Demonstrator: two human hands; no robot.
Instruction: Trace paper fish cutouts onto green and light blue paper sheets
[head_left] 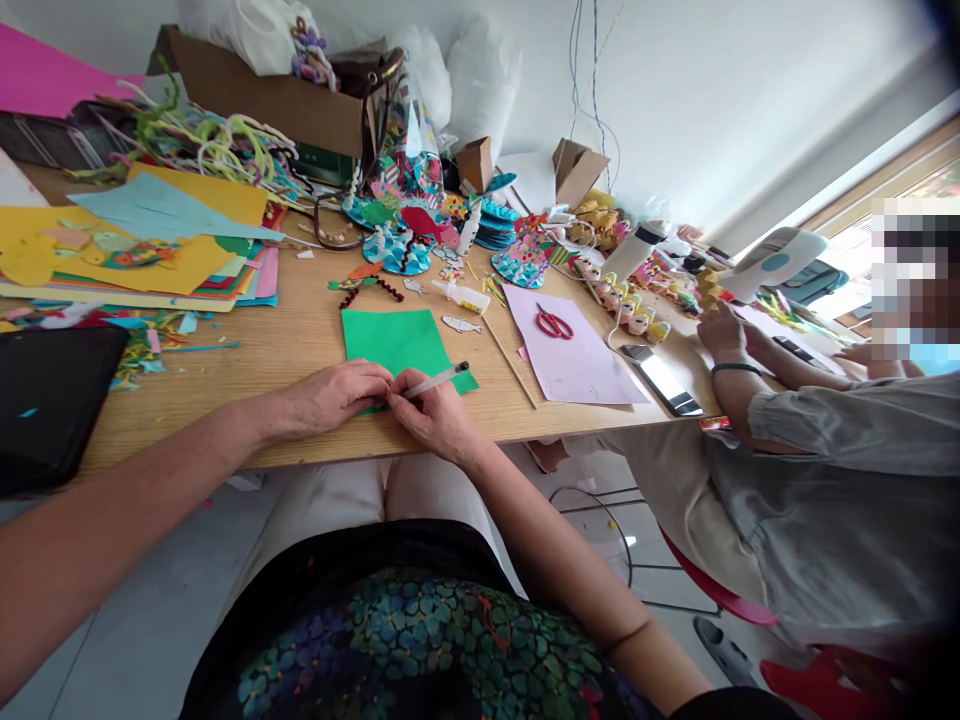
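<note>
A sheet of green paper [397, 340] lies at the table's near edge. My right hand [439, 415] rests on its lower part, closed around a pen [439, 380] with a clear barrel and a dark end pointing up to the right. The pen's tip is hidden by my fingers. Beside it, my left hand [349, 395] presses on the paper's lower left, its fingers bent and held together; what lies under them is hidden. Just beyond the sheet are a fish cutout [462, 325], a glue bottle [463, 297] and a thin wooden stick [510, 362].
Red scissors [553, 322] lie on lilac paper [581, 375] to the right, near a phone [664, 382]. Paper sheets [255, 285] and a black tablet-like object [56, 400] are at left. Decorated paper crafts [397, 248] stand behind. A co-worker's hand [724, 335] is at right.
</note>
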